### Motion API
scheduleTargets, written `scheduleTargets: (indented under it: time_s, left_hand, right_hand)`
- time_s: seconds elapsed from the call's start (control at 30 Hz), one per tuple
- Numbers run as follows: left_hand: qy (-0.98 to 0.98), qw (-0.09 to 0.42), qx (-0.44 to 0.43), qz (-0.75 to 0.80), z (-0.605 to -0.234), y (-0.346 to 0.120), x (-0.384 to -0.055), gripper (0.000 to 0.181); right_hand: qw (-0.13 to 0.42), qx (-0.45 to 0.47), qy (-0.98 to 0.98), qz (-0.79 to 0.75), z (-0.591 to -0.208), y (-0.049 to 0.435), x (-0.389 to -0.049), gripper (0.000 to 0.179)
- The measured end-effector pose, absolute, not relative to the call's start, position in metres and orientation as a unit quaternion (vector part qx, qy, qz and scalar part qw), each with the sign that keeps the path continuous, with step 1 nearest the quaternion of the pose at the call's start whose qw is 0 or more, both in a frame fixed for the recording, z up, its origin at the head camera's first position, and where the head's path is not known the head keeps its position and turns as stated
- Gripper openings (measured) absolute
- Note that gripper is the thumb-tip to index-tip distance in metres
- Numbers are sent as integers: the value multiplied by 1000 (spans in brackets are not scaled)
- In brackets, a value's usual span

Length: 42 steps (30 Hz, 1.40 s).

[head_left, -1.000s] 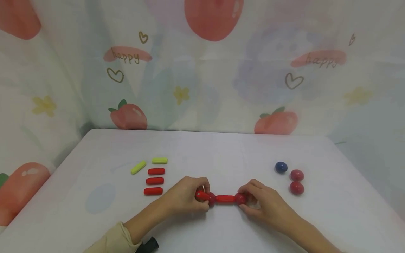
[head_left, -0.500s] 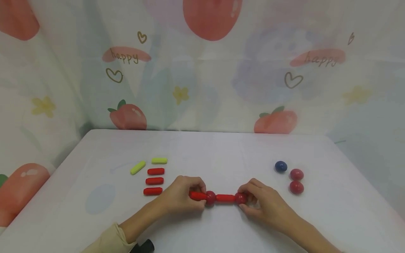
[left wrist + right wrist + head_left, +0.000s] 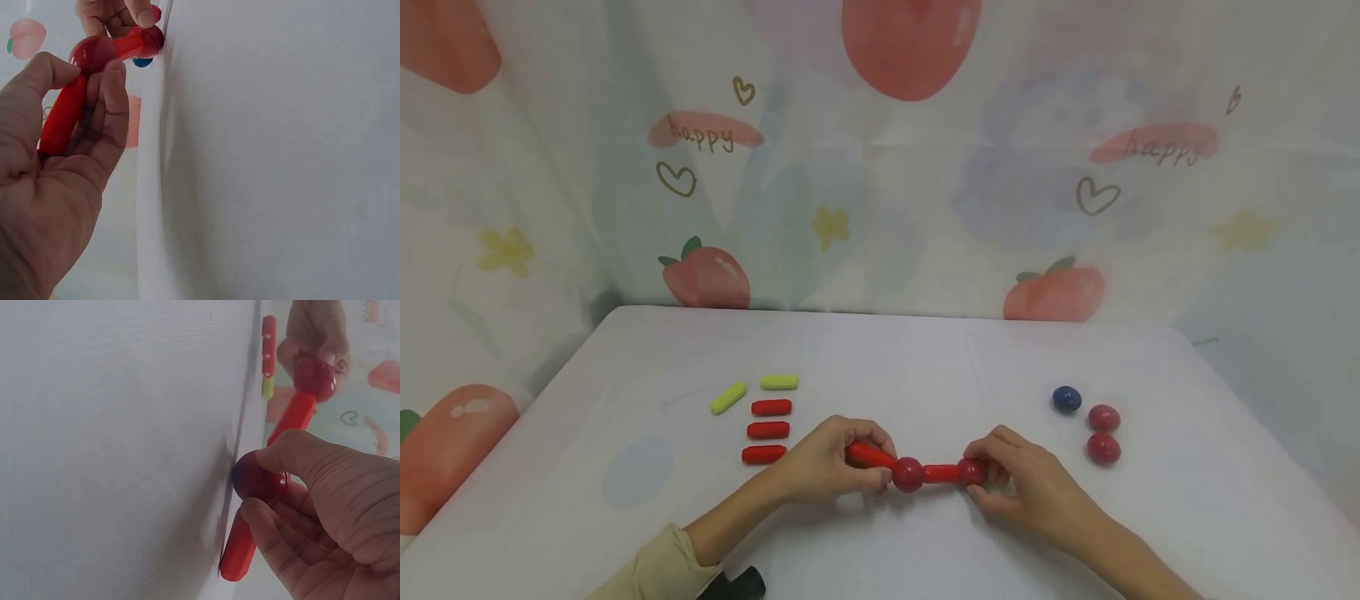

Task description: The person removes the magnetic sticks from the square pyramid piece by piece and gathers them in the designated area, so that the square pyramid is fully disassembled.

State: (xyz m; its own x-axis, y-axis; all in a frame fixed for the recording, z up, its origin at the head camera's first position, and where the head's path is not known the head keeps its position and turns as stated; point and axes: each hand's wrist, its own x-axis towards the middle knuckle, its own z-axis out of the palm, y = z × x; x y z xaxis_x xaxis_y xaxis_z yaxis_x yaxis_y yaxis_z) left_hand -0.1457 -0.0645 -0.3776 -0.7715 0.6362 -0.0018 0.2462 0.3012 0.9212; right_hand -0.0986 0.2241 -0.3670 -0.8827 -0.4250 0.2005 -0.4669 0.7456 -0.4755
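Red toy building rods and red balls are joined in a chain between both hands. My left hand (image 3: 831, 462) grips it at the joint of a red rod (image 3: 64, 115) and a red ball (image 3: 907, 474); that rod slants back into the palm. A second red rod (image 3: 942, 473) links this ball to another red ball (image 3: 970, 472). My right hand (image 3: 1026, 479) pinches that second ball between thumb and fingers. From it a further red rod (image 3: 237, 550) sticks out, seen in the right wrist view and hidden behind the fingers in the head view.
Left of the hands lie three red rods (image 3: 767, 430) in a column and two yellow-green rods (image 3: 778, 382). On the right are a blue ball (image 3: 1067, 399) and two red balls (image 3: 1103, 449). A black object (image 3: 747, 583) shows by the left sleeve on the white table (image 3: 925, 358).
The left ball has shifted slightly right and looks larger. The rod in my left hand has turned, from pointing its end at the head camera to slanting up and left. My right hand stays put.
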Motion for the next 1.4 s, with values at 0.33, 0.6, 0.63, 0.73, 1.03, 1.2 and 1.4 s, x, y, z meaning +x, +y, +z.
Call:
scheduleTargets:
  time_s: [0.33, 0.6, 0.63, 0.73, 1.03, 1.2, 1.4]
  left_hand:
    - [810, 150, 301, 481, -376, -65, -141, 19]
    - [865, 46, 270, 419, -365, -96, -138, 19]
    - [876, 23, 255, 409, -363, -101, -138, 19]
    - [903, -41, 199, 379, -355, -122, -139, 20]
    - [955, -95, 85, 268, -354, -193, -145, 20]
    - [968, -60, 80, 228, -364, -203, -152, 20]
    - [972, -49, 83, 214, -369, -199, -159, 22]
  right_hand:
    - [42, 229, -938, 256, -370, 223, -96, 34]
    - [34, 229, -937, 260, -370, 224, -96, 34]
    - [37, 231, -936, 261, -370, 223, -97, 34]
    - [45, 235, -936, 259, -369, 222, -98, 35]
    - [36, 233, -937, 258, -369, 221, -101, 35]
    - [44, 241, -935, 255, -371, 221, -102, 36]
    - [46, 244, -934, 256, -370, 222, -102, 36]
